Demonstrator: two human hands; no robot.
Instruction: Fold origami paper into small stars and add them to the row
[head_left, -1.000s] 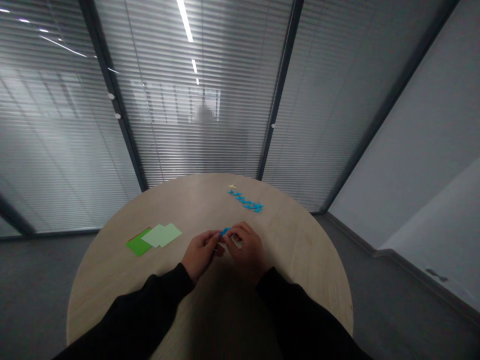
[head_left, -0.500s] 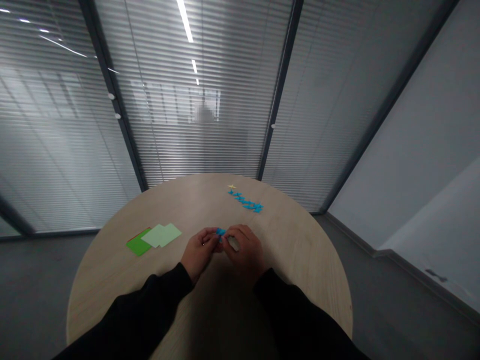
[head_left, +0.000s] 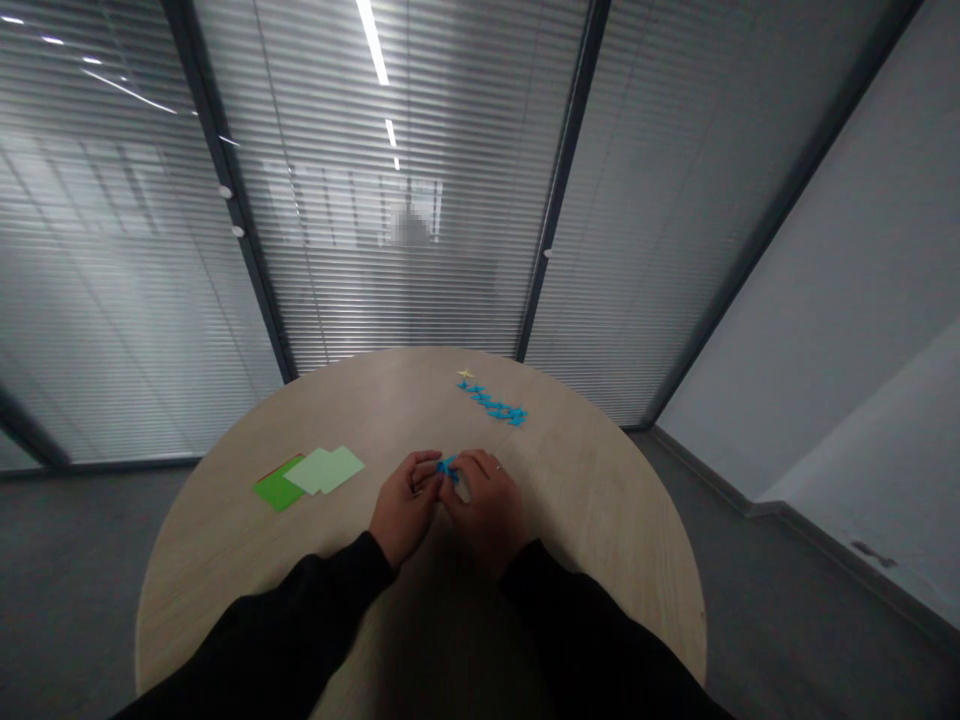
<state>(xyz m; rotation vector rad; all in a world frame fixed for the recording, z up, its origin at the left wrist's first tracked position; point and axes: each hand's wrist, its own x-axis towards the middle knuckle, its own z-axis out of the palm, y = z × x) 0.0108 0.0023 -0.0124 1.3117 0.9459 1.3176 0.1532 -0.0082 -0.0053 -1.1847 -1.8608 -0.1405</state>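
Both my hands meet over the middle of the round wooden table (head_left: 600,520). My left hand (head_left: 403,505) and my right hand (head_left: 485,503) pinch a small blue folded paper piece (head_left: 448,466) between their fingertips; most of it is hidden by the fingers. Farther back on the table lies a row of several small blue folded paper shapes (head_left: 496,406), with one pale yellow shape (head_left: 465,375) at its far end. Black sleeves cover both my forearms.
A few paper sheets lie to the left: two pale green sheets (head_left: 326,469) overlapping a bright green sheet (head_left: 274,489) with an orange edge under it. Glass walls with blinds stand behind the table. Grey floor surrounds it.
My hands have shifted slightly and turned the blue paper piece between the fingertips. A pale bit seen under my right fingers earlier is now hidden. Nothing else on the table has moved.
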